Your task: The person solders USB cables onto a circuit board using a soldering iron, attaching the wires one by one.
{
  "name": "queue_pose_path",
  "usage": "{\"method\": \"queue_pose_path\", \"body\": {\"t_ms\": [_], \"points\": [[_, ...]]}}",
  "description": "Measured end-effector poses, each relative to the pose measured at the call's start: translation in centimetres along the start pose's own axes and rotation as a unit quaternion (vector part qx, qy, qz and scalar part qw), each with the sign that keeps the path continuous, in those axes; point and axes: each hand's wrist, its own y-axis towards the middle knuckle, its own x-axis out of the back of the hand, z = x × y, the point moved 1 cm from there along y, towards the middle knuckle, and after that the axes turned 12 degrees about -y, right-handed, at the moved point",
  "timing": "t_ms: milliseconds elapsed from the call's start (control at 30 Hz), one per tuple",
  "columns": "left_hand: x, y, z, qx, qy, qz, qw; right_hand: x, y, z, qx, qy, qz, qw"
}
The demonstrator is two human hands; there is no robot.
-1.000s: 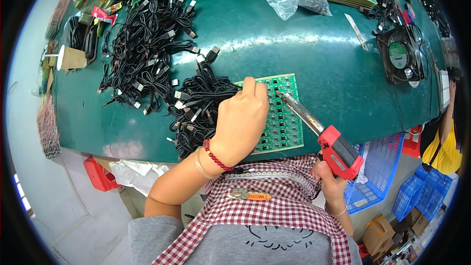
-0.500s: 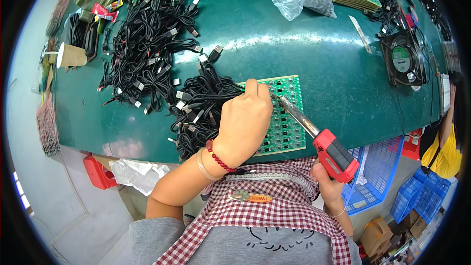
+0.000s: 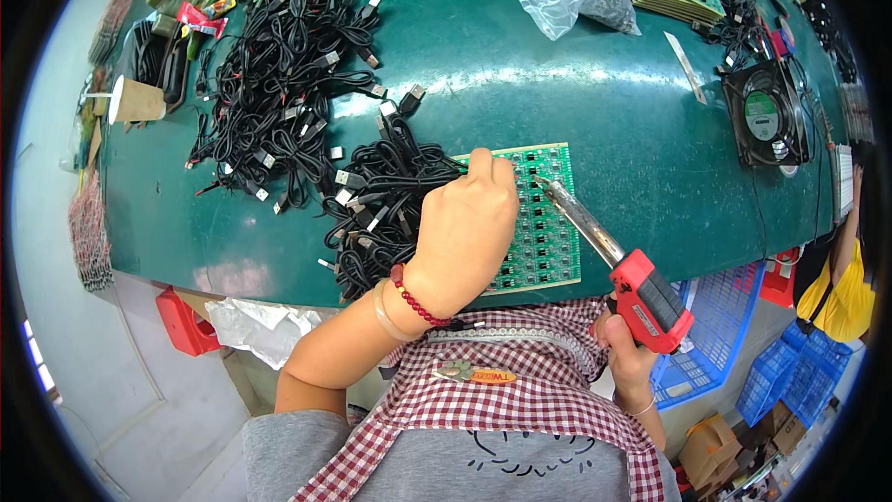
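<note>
I'm watching R hand (image 3: 632, 359) gripping soldering iron (image 3: 652, 297), handle-hold only | L hand (image 3: 469, 228) curling closed, can't tell on what | PCB (image 3: 534, 246) looking light, stiff, fragile: edge-hold

At the near edge of the tabletop (image 3: 641, 149), the left hand (image 3: 469, 228) bends over a green circuit board (image 3: 550, 242) beside bundled black USB cables (image 3: 395, 167). The grip of the right hand (image 3: 629, 358) holds a red-and-black soldering iron (image 3: 636, 281), its tip over the board, though contact is hard to tell. A cooling fan (image 3: 764, 116) sits toward the tabletop's right edge.
</note>
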Motion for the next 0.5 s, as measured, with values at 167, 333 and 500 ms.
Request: {"method": "queue_pose_path", "body": {"t_ms": [167, 333, 500], "points": [[0.2, -0.1, 0.1, -0.009, -0.013, -0.002, 1.0, 0.1, -0.3, -0.2, -0.012, 0.017, 0.0, 1.0], [-0.1, 0.0, 0.1, 0.007, -0.019, -0.013, 1.0, 0.6, -1.5, -2.1, -0.035, -0.009, -0.018, 0.999], [-0.3, -0.2, 0.1, 0.012, -0.02, -0.018, 1.0, 0.0, -1.1, -2.1, 0.036, -0.11, -0.002, 0.993]]}}
